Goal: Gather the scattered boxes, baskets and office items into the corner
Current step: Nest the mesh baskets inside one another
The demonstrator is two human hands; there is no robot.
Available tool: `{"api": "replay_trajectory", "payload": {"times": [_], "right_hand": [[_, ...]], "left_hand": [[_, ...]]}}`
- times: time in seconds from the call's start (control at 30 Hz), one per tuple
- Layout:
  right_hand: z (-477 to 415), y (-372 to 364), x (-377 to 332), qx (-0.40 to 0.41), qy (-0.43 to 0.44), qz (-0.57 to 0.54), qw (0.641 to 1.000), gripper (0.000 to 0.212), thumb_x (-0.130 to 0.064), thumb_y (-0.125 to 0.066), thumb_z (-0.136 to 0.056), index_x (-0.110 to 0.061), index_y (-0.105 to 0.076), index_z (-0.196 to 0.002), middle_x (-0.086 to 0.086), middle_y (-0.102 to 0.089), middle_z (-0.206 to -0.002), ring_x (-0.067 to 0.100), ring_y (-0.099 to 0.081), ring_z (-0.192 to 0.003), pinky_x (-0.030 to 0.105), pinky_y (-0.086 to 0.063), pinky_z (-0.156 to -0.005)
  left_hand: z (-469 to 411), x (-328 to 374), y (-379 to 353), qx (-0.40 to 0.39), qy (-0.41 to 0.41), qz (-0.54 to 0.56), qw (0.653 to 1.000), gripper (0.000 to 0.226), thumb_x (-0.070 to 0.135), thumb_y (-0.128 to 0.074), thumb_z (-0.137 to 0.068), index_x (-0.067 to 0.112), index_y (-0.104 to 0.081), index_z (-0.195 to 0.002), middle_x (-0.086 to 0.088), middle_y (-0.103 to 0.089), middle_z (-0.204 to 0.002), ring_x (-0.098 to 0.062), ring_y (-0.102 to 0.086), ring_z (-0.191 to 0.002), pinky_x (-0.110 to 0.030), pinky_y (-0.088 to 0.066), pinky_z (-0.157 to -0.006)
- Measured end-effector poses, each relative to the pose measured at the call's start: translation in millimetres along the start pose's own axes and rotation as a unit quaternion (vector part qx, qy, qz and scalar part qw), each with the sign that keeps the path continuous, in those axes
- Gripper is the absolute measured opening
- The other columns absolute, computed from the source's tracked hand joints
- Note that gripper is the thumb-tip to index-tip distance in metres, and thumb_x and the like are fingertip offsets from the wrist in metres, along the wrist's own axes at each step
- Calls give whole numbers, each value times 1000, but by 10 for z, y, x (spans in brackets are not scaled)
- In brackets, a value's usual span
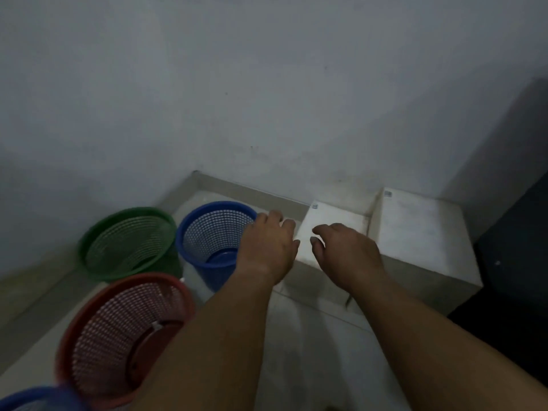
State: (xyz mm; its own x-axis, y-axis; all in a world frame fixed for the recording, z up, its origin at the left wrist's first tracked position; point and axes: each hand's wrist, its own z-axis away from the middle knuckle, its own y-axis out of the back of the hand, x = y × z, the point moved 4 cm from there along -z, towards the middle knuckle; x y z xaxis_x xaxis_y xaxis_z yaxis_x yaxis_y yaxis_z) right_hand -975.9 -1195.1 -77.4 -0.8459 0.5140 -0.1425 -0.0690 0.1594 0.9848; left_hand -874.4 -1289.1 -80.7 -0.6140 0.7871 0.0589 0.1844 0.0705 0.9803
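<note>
Two boxes (421,232), four baskets (207,229); small white box (335,216) lies under the right hand (347,250) and just right of the left hand (267,247), fingers (323,229) loose, holding nothing.

We note two pale grey walls: the rear wall (267,84) and the left wall (44,129) meet in a corner left of centre. The rear wall carries a few small dark specks, with scuffing low down. A beige skirting (252,189) runs along the foot of both walls. The floor (311,351) is pale tile with a faint joint line. A dark unit (516,247) stands at the right edge; we cannot tell what it is.
</note>
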Motion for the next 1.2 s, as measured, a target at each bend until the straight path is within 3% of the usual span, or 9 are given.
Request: {"api": "replay_trajectory", "payload": {"times": [0.4,0.77,0.9,1.03,1.2], "right_hand": [[22,194,-866,-29,85,-39,995,39,-44,-42,-99,-26,-53,-132,2,-60,-126,23,-58,-110,35,-49,-87],[-478,-516,-1648,-105,109,-45,987,38,-38,-48,-98,-25,-53,-133,4,-57,-130,23,-56,-114,38,-50,-91],[-749,-864,-1761,-150,104,-26,983,39,-35,-50,-98,-25,-50,-135,4,-56,-129,24,-54,-115,40,-50,-92],[-913,-1383,-1754,-262,103,45,959,45,-33,-54,-94,-21,-49,-137,9,-54,-128,29,-53,-114,41,-50,-92],[-1014,-1810,-1521,-255,142,77,953,44,-35,-49,-96,-23,-52,-138,9,-58,-130,30,-47,-121,39,-37,-103]], "left_hand": [[500,-909,433,-117,35,-62,991,43,42,-50,-95,21,-47,-132,-7,-47,-133,-26,-43,-122,-43,-44,-96],[273,-1734,-107,-137,40,-63,988,32,31,-51,-94,19,-51,-125,-7,-50,-127,-26,-48,-114,-41,-47,-92],[154,-2055,-479,-213,75,-56,972,34,33,-52,-94,18,-49,-124,-10,-49,-128,-28,-50,-114,-41,-46,-91],[61,-2222,-965,-310,108,-12,944,43,41,-55,-92,18,-51,-128,-12,-50,-129,-26,-55,-111,-38,-49,-88],[-254,-2127,-1414,-316,131,15,940,46,34,-55,-95,16,-48,-136,-24,-27,-148,-30,-58,-108,-41,-52,-90]]}}
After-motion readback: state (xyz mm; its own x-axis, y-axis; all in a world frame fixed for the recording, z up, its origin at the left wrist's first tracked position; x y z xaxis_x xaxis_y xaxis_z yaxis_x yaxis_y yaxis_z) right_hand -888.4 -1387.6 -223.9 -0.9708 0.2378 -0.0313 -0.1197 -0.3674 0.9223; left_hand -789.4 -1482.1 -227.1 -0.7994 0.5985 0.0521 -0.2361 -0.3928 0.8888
